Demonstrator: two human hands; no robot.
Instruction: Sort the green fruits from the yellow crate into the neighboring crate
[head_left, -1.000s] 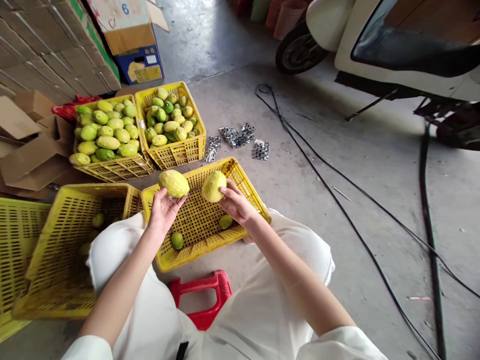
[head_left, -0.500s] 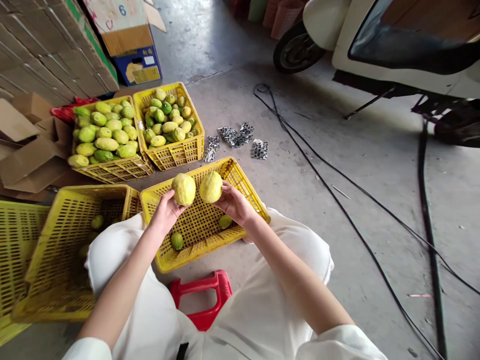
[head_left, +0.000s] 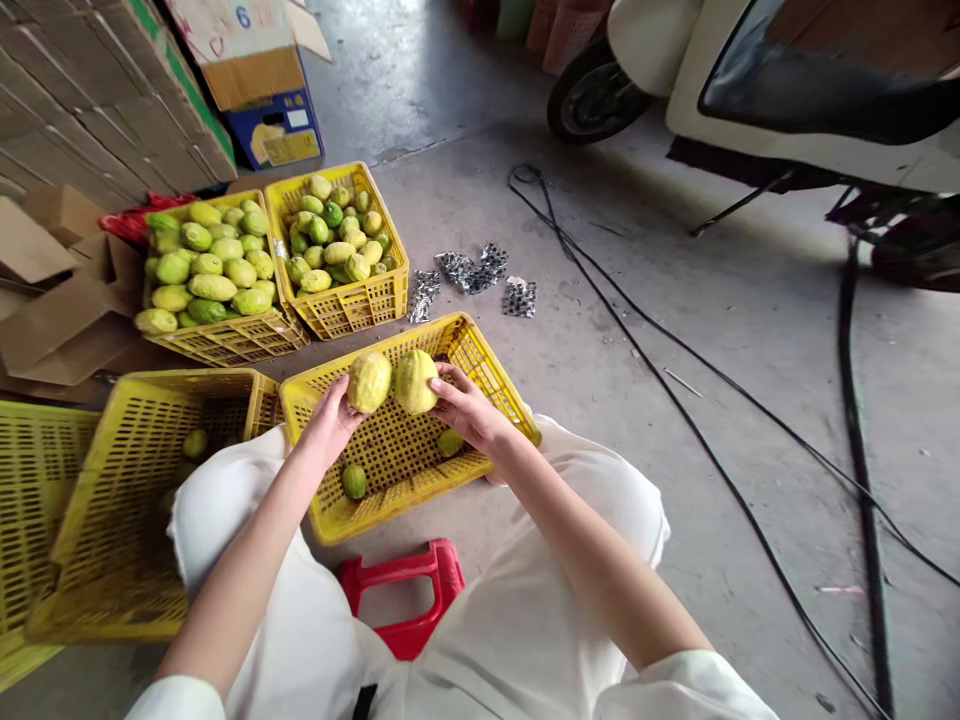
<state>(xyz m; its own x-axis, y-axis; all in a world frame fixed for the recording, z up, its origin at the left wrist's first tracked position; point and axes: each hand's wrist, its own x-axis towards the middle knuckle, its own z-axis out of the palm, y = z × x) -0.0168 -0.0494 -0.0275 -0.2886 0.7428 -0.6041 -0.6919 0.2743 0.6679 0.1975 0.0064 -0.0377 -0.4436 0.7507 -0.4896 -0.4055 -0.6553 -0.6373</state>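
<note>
Over a yellow plastic crate [head_left: 394, 505] between the knees, each hand grips one plump, yellow-green oval fruit, whose kind I cannot tell for sure. The fingers of my left hand [head_left: 330, 420] curl around the left fruit [head_left: 370, 382] from its left and below. My right hand [head_left: 466, 402] grasps the right fruit [head_left: 415, 382] from its right side, thumb on its near face. The two fruits are side by side, nearly touching. Inside the crate lie a small green striped fruit [head_left: 353, 482] and a yellow-green fruit [head_left: 450, 442] near my right wrist.
Two crates heaped with similar fruit [head_left: 214, 287] [head_left: 341, 252] stand beyond. To the left is a deeper crate [head_left: 112, 480] with a few fruits. A red stool [head_left: 405, 570] is between the legs. Black cables [head_left: 675, 350] cross the floor near a white vehicle [head_left: 795, 130].
Both fruits have been turned in the fingers. The right one has moved slightly left and down, closer to the left one. My right thumb now shows across its front.
</note>
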